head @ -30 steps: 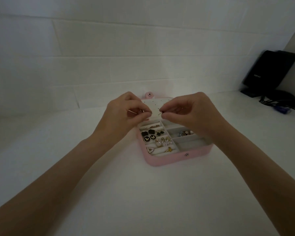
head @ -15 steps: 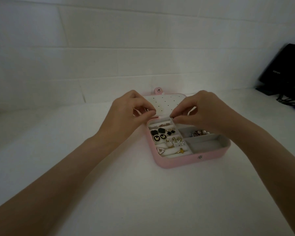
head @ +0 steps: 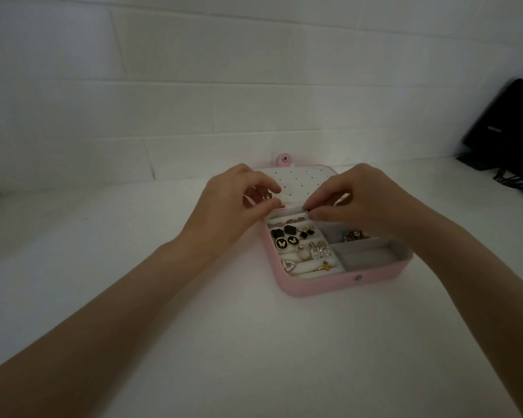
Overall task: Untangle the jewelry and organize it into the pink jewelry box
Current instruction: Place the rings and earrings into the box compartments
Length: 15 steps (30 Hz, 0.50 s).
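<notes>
The pink jewelry box (head: 329, 286) lies open on the white surface, its lid (head: 299, 184) with rows of small holes folded back. Black earrings (head: 286, 235), sparkly hoops (head: 316, 250) and a gold piece (head: 325, 266) fill the left slots. More jewelry (head: 355, 235) sits in a right compartment. My left hand (head: 233, 203) pinches a small ring-like piece (head: 266, 195) over the box's back left corner. My right hand (head: 357, 200) pinches something tiny at the box's back edge; what it is I cannot make out.
A white tiled wall (head: 194, 86) rises just behind the box. At the far right stand a black device (head: 507, 122) and dark cables (head: 517, 179). The front right compartment (head: 369, 257) of the box is grey and bare.
Both hands have come down from above the box to its back edge and moved closer together. The camera shifted left, so the box sits further right.
</notes>
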{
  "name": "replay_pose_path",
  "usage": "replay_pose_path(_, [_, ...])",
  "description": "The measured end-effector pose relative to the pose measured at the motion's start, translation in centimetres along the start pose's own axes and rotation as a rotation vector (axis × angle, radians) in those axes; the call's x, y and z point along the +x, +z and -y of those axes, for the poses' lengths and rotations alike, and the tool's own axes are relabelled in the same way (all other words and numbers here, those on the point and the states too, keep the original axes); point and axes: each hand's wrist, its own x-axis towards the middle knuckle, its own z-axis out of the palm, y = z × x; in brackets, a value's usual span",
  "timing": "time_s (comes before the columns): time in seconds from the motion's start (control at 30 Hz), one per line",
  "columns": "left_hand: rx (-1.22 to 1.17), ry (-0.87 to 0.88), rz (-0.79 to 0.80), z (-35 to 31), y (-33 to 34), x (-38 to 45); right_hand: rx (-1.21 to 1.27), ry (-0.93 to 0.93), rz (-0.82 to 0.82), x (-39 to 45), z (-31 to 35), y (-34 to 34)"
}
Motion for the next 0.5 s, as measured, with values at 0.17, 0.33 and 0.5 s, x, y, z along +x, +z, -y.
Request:
replay_pose_path(0.17, [0.016,0.017,0.002,0.0,0.0,-0.1,0.188,0.018,0.167,-0.9,1.6,-0.6])
replay_pose_path(0.33, [0.021,0.025,-0.007,0.1,0.1,-0.1,0.056,-0.009,0.233,-1.3,2.3,0.6])
replay_pose_path(0.5, [0.037,0.035,0.004,0.0,0.2,-0.1,-0.029,0.006,0.207,-1.2,2.2,1.6])
